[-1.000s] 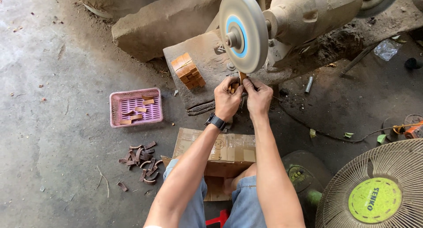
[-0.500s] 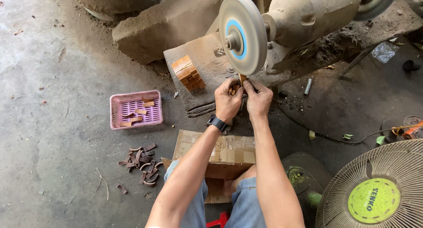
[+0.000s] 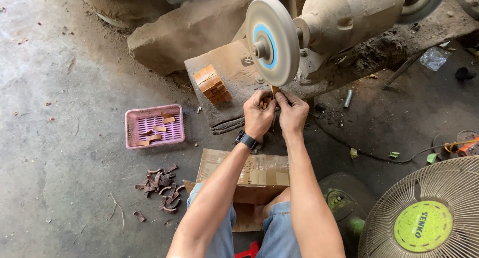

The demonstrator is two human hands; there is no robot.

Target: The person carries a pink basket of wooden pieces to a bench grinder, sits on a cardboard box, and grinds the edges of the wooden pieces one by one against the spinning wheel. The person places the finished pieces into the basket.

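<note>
concrete floor, wood piece between both hands

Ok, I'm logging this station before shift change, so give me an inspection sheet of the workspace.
Surface: dusty concrete floor.
Job's things: small wooden piece held up under the grinding wheel; stack of wooden blocks beside it.
Clutter: pink basket with a few pieces; pile of curved scraps; cardboard box.
Grippers: left hand and right hand both pinch the piece.
Cables: dark cable across the floor.
Surroundings: fan, stone slab.
</note>
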